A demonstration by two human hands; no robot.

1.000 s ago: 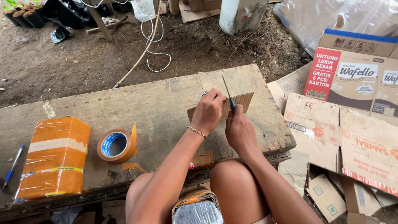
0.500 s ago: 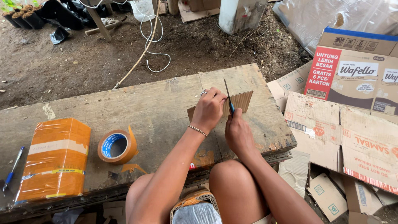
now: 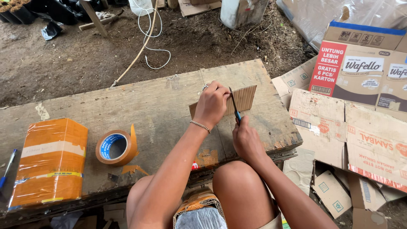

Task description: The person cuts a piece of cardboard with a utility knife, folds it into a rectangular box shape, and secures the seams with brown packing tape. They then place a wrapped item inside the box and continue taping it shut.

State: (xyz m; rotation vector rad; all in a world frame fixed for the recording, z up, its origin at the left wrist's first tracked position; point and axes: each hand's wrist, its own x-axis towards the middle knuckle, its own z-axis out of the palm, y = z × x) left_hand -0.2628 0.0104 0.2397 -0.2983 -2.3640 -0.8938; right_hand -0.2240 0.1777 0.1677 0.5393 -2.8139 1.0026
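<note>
1. Corrugated cardboard piece (image 3: 243, 98) lay flat on the worn wooden bench (image 3: 161, 110), near its far right end; I saw my left hand (image 3: 212, 105) pressed down on it, fingers curled over its middle.
2. My right hand (image 3: 246, 138) was closed around a blue-handled knife (image 3: 234, 106), whose thin blade stood tilted over the cardboard, just beside the left fingers.
3. Orange tape roll (image 3: 115, 147) sat on the bench well to the left of both hands, a loose end sticking up.
4. Orange taped package (image 3: 50, 160) stood at the bench's left end, with a blue pen (image 3: 7, 167) beside it.
5. Printed cartons (image 3: 360, 72) and flattened boxes (image 3: 369, 146) lay on the ground at right.
</note>
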